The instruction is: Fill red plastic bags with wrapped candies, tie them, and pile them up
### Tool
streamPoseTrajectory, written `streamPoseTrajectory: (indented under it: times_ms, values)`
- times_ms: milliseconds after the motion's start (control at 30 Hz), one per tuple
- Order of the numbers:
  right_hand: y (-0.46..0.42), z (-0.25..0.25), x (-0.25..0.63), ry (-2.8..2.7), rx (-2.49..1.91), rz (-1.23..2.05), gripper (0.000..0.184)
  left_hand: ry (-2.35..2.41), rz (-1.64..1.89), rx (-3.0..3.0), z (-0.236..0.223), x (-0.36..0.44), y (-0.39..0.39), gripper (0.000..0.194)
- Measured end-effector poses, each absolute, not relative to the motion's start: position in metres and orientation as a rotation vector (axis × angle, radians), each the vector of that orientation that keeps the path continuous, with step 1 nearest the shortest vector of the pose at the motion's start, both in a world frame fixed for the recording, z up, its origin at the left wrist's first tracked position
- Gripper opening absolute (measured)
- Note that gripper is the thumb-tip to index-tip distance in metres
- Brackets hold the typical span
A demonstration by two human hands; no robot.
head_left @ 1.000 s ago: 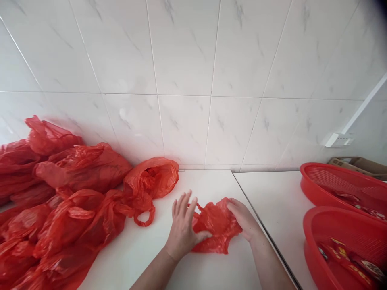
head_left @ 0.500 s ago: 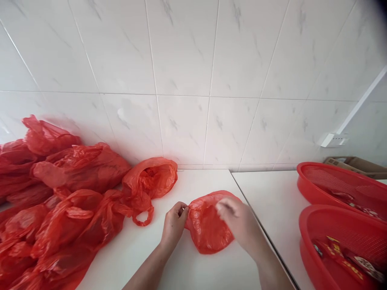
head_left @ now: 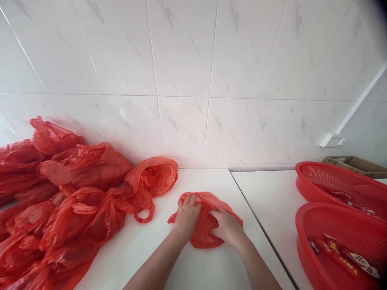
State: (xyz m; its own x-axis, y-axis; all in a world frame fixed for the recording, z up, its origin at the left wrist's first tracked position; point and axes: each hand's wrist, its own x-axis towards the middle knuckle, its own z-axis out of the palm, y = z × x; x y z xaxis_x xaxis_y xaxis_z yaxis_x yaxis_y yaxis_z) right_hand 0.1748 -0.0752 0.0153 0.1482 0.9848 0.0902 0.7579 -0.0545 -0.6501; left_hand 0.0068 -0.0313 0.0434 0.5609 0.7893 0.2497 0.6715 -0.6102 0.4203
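Note:
A red plastic bag (head_left: 204, 237) lies flattened and crumpled on the white table (head_left: 199, 272) in front of me. My left hand (head_left: 187, 217) rests palm down on its left part, fingers stretched forward. On the right part lies my right hand (head_left: 227, 226), its fingers and thumb spread against the plastic. Both hands touch the bag and neither grips it visibly. Part of the bag is hidden under the hands.
Several filled red plastic bags (head_left: 87, 165) are heaped on the left. A red bag with an open mouth (head_left: 154, 173) sits by the tiled wall. On the right stand two red baskets (head_left: 305, 225) holding packets (head_left: 340, 251), with a cardboard box (head_left: 359, 165) behind.
My left hand has let go of the bag's left edge and moved right onto the bag. My right hand has come down onto it. The bag is flatter and its opening no longer shows.

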Motion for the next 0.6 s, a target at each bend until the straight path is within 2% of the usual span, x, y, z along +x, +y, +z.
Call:
streamPoseTrajectory:
  times_ms: [33,133,267,367,433,500,567,600]
  values:
    - [-0.08,0.017,0.184,-1.631,-1.878,0.544,0.04,1.298,0.59,2.486,0.039,-0.001,-0.02,0.025]
    - [-0.09,0.021,0.215,-1.446,-1.907,0.674,0.039,1.442,0.511,2.415,0.032,-0.028,0.002,0.047]
    - [-0.096,0.027,0.235,-1.318,-1.879,0.794,0.039,1.422,0.487,2.42,0.034,-0.041,-0.005,0.054]
    - [-0.098,0.035,0.228,-1.39,-1.972,0.724,0.034,1.413,0.681,2.36,0.033,-0.036,-0.018,0.06]
    - [-0.1,0.041,0.22,-1.485,-2.106,0.568,0.027,1.438,0.837,2.324,0.028,-0.033,-0.023,0.056]
    - [-0.101,0.046,0.21,-1.574,-2.215,0.364,0.022,1.385,0.965,2.401,0.022,-0.03,-0.026,0.037]
    - [-0.1,0.047,0.2,-1.649,-2.245,0.166,0.019,1.189,1.027,2.549,0.019,-0.025,-0.03,0.021]
    - [-0.099,0.046,0.194,-1.688,-2.229,0.08,0.019,1.065,1.016,2.613,0.017,-0.02,-0.032,0.022]
